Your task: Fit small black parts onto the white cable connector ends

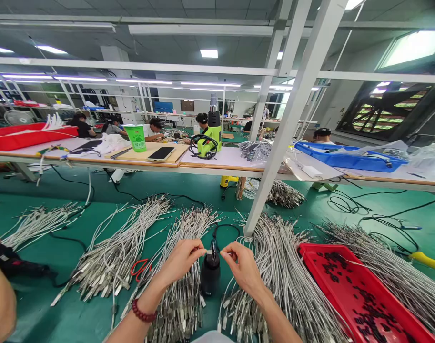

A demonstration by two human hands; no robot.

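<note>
My left hand point(183, 261) and my right hand point(243, 267) face each other at the centre, each with thumb and forefinger pinched together. A thin, light cable point(217, 252) runs between the fingertips; its ends are hidden by my fingers. Just below stands a black heat gun point(210, 275) with its nozzle pointing up, close to the cable. Under my left forearm lies a bundle of white cables point(183, 295) with metal plugs. Beside my right hand spreads another cable bundle point(281, 271). Red-handled scissors point(141, 269) rest left of my left hand.
A red tray point(346, 276) of small black pieces lies at right. More cable bundles point(120, 247) cover the green table. A white post point(285, 128) rises ahead, beside a shelf with a green heat gun point(213, 126), cup point(135, 138) and phone point(161, 153). Someone's arm point(1, 295) is at left.
</note>
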